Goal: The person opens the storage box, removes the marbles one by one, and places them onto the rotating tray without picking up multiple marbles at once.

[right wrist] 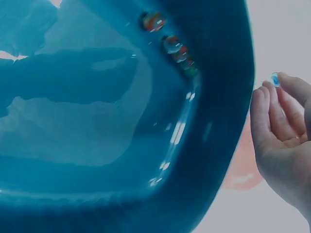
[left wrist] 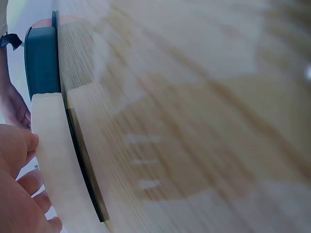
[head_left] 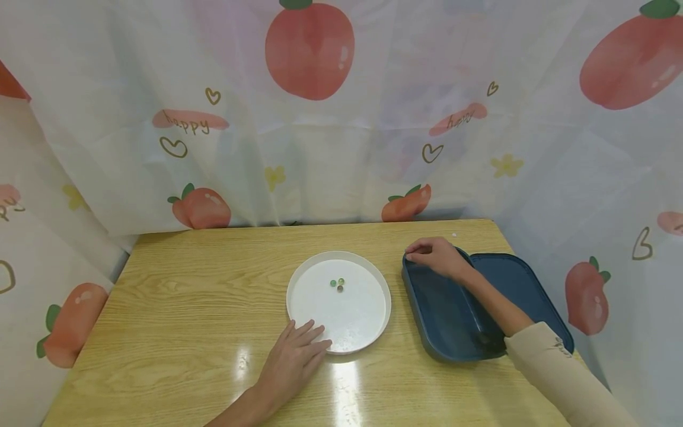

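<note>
My right hand (head_left: 439, 256) is above the far left corner of a dark blue plastic bin (head_left: 421, 314). In the right wrist view its thumb and a finger pinch a small clear-and-blue marble (right wrist: 275, 79). Several glass marbles (right wrist: 172, 44), some with orange, lie in the bin along its wall. My left hand (head_left: 292, 360) rests at the near left rim of a round white tray (head_left: 347, 323), fingers extended; the left wrist view has its fingers against the tray's side (left wrist: 51, 145). Three small marbles (head_left: 340, 289) sit together on the tray, two greenish and one brownish.
A dark blue lid (head_left: 525, 279) lies to the right of the bin, partly behind it. Everything stands on a wooden table (head_left: 213, 308). A white curtain (head_left: 341, 154) printed with peaches hangs behind the table and at both sides.
</note>
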Action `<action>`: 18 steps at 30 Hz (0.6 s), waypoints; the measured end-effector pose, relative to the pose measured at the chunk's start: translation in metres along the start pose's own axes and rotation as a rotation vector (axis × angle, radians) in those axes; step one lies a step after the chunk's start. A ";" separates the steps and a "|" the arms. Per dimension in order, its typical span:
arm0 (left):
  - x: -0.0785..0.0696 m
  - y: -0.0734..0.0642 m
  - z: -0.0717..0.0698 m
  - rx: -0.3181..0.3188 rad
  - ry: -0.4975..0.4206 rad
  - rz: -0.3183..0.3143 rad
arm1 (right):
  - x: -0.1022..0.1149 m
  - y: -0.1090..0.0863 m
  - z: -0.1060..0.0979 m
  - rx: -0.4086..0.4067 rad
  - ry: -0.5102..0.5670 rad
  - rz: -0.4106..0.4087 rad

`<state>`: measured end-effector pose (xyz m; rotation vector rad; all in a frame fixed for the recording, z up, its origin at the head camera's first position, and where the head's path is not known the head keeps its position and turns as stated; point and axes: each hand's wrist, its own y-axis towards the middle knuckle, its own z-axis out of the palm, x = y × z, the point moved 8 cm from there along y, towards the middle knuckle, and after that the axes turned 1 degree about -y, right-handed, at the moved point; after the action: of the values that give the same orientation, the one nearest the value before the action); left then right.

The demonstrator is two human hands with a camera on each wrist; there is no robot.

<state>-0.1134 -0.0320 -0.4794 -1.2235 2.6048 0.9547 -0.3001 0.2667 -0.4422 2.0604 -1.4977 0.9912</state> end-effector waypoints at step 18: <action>0.001 0.000 0.001 0.007 -0.005 -0.024 | 0.062 0.016 0.026 0.034 0.079 -0.117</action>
<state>-0.1144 -0.0321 -0.4806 -1.2463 2.5819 0.9428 -0.2962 0.2030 -0.4145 2.0807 -1.3146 1.0457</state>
